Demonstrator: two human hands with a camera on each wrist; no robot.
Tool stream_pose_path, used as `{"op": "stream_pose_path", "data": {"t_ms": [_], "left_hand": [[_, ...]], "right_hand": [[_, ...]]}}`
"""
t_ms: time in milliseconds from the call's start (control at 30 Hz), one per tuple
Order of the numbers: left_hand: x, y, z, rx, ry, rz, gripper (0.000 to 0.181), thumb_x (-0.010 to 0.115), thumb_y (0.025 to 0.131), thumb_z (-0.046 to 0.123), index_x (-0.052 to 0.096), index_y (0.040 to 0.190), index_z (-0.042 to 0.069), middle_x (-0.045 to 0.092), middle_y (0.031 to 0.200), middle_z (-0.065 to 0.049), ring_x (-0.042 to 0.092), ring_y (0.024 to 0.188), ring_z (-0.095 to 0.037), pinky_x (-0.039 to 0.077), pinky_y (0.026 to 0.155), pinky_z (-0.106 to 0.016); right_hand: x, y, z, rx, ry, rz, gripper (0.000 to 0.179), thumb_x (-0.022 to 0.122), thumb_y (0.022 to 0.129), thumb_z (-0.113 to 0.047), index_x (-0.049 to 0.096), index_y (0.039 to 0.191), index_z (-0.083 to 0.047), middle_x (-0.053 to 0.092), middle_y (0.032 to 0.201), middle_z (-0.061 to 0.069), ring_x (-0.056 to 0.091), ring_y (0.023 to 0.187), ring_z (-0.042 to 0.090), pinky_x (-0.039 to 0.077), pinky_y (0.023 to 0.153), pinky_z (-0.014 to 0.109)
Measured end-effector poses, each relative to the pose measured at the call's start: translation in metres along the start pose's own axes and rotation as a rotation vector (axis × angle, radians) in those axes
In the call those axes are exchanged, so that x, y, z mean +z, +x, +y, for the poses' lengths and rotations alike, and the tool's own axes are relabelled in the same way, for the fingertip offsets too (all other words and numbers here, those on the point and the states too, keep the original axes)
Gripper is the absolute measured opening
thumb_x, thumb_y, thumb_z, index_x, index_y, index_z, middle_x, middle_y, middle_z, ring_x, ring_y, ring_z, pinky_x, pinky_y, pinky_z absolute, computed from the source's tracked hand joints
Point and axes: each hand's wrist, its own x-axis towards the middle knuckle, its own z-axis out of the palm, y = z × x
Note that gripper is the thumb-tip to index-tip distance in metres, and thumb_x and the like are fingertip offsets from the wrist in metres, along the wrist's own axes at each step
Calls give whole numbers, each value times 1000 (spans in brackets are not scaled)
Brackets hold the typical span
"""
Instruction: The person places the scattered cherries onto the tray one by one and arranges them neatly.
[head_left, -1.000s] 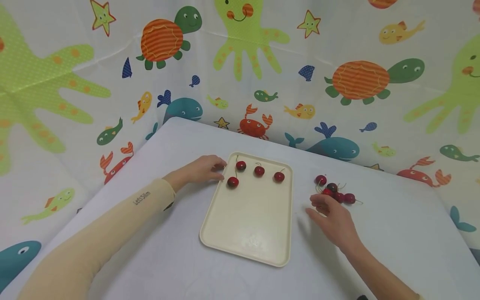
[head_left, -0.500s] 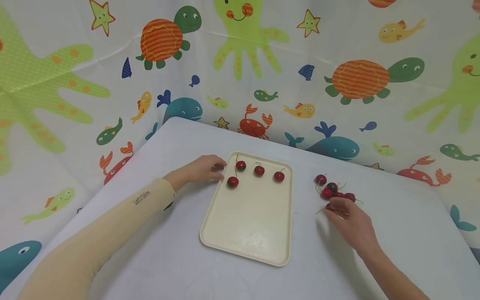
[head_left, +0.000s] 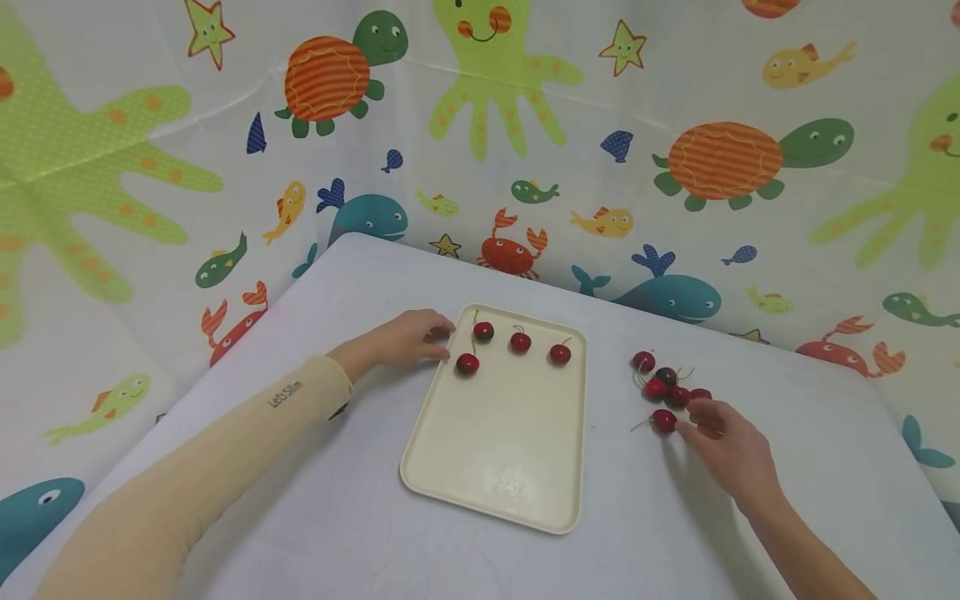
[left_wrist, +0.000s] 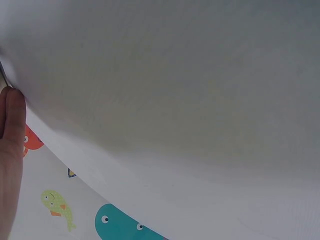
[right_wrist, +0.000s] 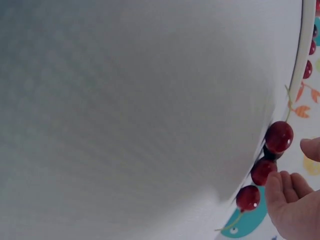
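Note:
My left hand [head_left: 412, 337] rests at the left rim of a cream rectangular tray [head_left: 495, 442], its fingertips right at the edge; the left wrist view catches part of this hand [left_wrist: 11, 125], fingers fairly straight. On the tray's far part lie a few red cherries with stems, one of them a cherry [head_left: 467, 364] in front of the others. My right hand [head_left: 731, 450] hovers at a small pile of cherries [head_left: 655, 389], thumb and fingers apart with nothing between them. A single cherry [head_left: 663, 421] lies by its thumb, stem pointing left. In the right wrist view, fingertips overlap a cherry [right_wrist: 263, 171].
A white cloth covers the table [head_left: 337, 500]. Behind and to the left hangs a curtain [head_left: 480, 192] printed with sea animals. The cherry pile lies to the right of the tray, with a strip of tablecloth between them.
My right hand moved right and toward me, away from the tray. Half a second ago it was at the single cherry, which now lies free on the cloth. The left hand stayed put.

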Motion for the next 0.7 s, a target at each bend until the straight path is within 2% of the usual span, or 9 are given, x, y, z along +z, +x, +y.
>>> {"op": "stream_pose_path", "data": {"t_ms": [367, 700], "left_hand": [[-1, -1, 2, 7, 5, 0, 55, 69, 82, 29, 51, 129, 6, 57, 123, -9, 52, 114, -22, 44, 100, -37], [-1, -2, 2, -19, -8, 0, 55, 69, 82, 30, 51, 129, 8, 56, 124, -8, 51, 115, -21, 44, 100, -37]], "right_hand": [[4, 6, 2, -5, -1, -81, 63, 60, 85, -45, 44, 131, -6, 51, 128, 21, 47, 117, 38, 49, 90, 49], [6, 9, -4, -24, -32, -96, 64, 64, 83, -42, 45, 131, -4, 51, 126, 23, 49, 115, 39, 52, 85, 47]]}}
